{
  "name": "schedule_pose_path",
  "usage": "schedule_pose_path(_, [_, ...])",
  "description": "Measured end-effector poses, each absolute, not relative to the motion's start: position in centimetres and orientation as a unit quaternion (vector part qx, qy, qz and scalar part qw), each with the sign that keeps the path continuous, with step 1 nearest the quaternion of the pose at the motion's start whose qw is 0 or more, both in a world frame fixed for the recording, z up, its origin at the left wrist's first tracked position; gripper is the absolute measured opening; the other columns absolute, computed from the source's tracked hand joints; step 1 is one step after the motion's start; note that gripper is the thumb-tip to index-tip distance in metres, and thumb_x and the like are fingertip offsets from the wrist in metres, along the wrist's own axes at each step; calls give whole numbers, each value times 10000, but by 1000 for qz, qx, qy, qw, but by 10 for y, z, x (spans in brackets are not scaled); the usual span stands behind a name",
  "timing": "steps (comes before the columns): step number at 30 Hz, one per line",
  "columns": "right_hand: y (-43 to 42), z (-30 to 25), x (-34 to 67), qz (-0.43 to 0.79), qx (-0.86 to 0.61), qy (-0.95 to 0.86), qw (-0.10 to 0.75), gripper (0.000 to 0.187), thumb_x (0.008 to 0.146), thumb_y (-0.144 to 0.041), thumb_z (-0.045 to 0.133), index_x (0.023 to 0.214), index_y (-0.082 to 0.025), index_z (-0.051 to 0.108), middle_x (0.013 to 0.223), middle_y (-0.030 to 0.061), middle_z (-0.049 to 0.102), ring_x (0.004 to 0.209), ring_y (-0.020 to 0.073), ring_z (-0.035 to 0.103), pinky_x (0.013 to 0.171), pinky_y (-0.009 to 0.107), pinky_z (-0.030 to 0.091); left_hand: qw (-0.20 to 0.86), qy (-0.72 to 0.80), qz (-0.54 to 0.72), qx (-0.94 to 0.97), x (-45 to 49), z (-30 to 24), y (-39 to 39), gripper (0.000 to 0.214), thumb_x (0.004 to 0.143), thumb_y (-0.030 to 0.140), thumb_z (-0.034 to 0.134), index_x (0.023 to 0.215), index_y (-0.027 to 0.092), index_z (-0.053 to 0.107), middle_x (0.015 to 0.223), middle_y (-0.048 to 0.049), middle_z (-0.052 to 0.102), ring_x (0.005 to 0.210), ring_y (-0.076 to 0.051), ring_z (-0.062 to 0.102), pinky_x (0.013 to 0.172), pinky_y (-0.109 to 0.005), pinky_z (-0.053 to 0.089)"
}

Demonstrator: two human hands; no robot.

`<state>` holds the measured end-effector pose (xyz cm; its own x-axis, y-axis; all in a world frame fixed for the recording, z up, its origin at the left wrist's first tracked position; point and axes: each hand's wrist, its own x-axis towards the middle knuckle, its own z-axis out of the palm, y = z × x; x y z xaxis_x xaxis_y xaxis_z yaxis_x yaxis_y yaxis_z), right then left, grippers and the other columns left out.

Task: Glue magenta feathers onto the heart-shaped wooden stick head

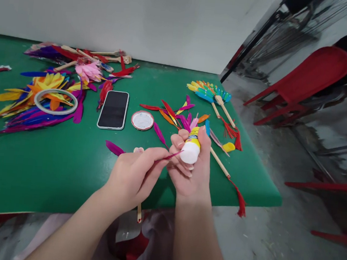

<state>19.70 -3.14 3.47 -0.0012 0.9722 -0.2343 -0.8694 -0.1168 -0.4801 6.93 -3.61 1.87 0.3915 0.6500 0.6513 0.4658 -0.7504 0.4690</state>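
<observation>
My right hand [192, 170] is wrapped round a small white glue bottle [190, 149] with a yellow label, its base turned towards me. My left hand [135, 175] pinches a thin purple feather [167, 157], whose tip reaches the bottle. Both hands hover over the near edge of the green table [65, 168]. A wooden stick [139, 213] pokes out below my left hand.
A black phone [113, 109] and a round lid [142, 120] lie mid-table. Loose coloured feathers [175, 114] sit behind my hands. A tape ring [56, 101] rests on a feather heap at left. Feather fans on sticks [209, 93] lie at right. Red chairs [307, 77] stand beyond the table.
</observation>
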Motion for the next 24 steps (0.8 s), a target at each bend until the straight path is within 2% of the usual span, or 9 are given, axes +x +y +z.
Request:
schedule_pose_path(5, [-31, 33, 197, 705, -270, -80, 651, 346, 730, -468, 618, 608, -169, 494, 494, -71, 546, 246, -37, 271, 212, 70, 144, 63, 327, 436, 836, 72, 17, -35, 133, 871, 155, 434, 950, 165, 540, 544, 57, 593, 396, -58, 489, 421, -152, 351])
schedule_pose_path(10, [-29, 32, 197, 704, -276, -75, 650, 359, 729, -476, 613, 585, -169, 494, 472, -73, 541, 236, -36, 262, 205, 71, 132, 69, 319, 424, 845, 73, 16, -35, 147, 870, 154, 434, 951, 155, 556, 505, 62, 559, 376, -55, 460, 411, -157, 330])
schedule_pose_path(24, [-29, 35, 197, 702, -299, -66, 643, 379, 772, -477, 561, 566, -166, 491, 438, -70, 537, 211, -35, 245, 211, 81, 141, 54, 330, 402, 852, 65, 19, -32, 145, 876, 187, 434, 917, 172, 572, 563, 37, 625, 429, -63, 524, 444, -162, 372])
